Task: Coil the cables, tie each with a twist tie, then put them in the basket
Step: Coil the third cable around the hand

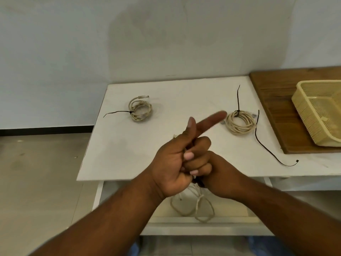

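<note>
Hanging cable [199,198] loops droop beneath the left hand [169,167], index straight, and the right hand [221,172], whose fingers [198,164] curl round the bundle.

Matt white tabletop [129,154], grained wooden board [273,100], ribbed plastic basket [304,111].

Single view, head-worn, wide-angle. Faces forward and steeply down across the near edge of the white counter [129,154]. Forearms [110,218] enter from the bottom corners, close to the lens. Wall [73,43] fills the top, floor [36,172] the left.
</note>
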